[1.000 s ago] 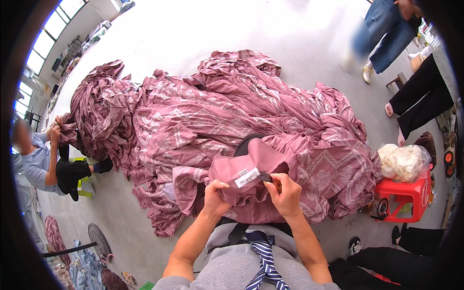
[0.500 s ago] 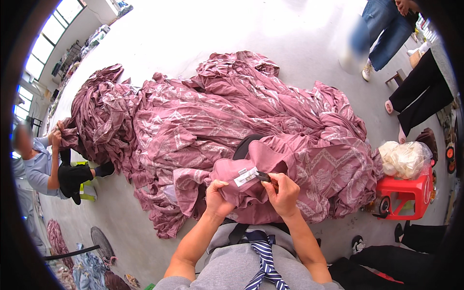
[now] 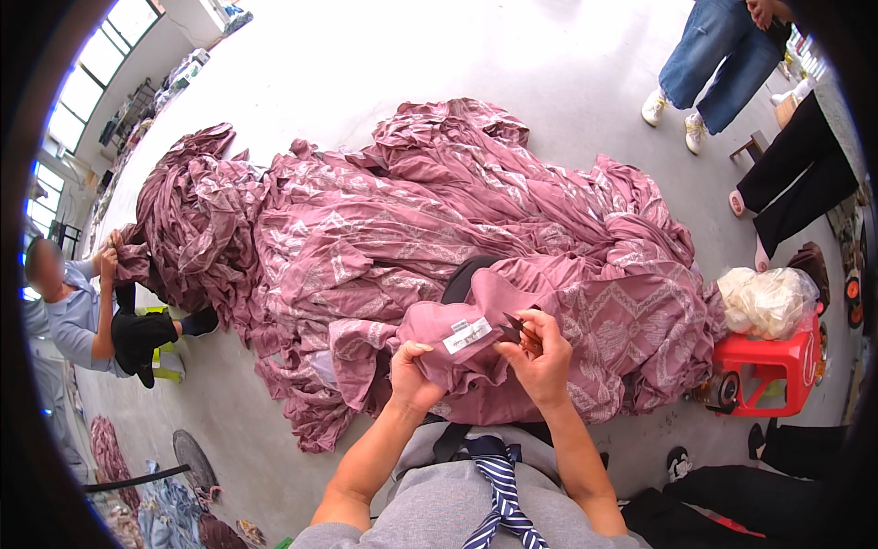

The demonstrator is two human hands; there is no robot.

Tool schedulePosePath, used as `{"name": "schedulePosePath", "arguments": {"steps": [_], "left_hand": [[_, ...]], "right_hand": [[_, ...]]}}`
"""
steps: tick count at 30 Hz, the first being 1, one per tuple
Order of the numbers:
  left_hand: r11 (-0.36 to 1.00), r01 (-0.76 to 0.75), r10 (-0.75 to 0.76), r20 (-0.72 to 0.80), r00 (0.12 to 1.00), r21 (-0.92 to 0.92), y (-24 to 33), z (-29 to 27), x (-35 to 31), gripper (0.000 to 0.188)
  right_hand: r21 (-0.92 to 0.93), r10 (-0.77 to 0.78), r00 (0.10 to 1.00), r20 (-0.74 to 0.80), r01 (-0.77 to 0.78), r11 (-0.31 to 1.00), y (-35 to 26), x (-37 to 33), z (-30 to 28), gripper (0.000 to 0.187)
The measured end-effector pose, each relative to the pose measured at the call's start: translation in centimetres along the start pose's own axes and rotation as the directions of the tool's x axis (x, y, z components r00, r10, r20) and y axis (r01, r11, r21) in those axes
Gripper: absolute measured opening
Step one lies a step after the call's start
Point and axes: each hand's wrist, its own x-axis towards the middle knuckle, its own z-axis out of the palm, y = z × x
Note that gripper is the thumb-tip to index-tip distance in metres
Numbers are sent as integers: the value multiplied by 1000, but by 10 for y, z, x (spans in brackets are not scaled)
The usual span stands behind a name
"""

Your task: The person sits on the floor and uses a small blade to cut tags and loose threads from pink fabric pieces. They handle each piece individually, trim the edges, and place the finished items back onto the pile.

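Spreading over the grey floor (image 3: 567, 82), a heap of mauve fabric (image 3: 393, 220) with a pale zigzag pattern lies in front of the person. Right of it stands a red plastic stool (image 3: 788, 373) with a clear plastic bag (image 3: 770, 304) of cream-coloured contents on top. At the heap's near side, the left hand (image 3: 413, 377) pinches the edge of a plain mauve section; the right hand (image 3: 541, 359) grips small black thread snips (image 3: 512, 333), blades parted, just beside a white label (image 3: 466, 336) on that section.
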Motion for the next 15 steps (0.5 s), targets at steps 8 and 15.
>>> {"name": "schedulePosePath", "arguments": {"steps": [8, 15], "left_hand": [[999, 1, -5, -99, 995, -43, 5, -35, 5, 34], [999, -23, 19, -138, 990, -27, 6, -17, 6, 34]], "right_hand": [[153, 172, 981, -92, -157, 976, 22, 53, -11, 18], [-257, -61, 996, 59, 74, 963, 2, 9, -28, 34]]}}
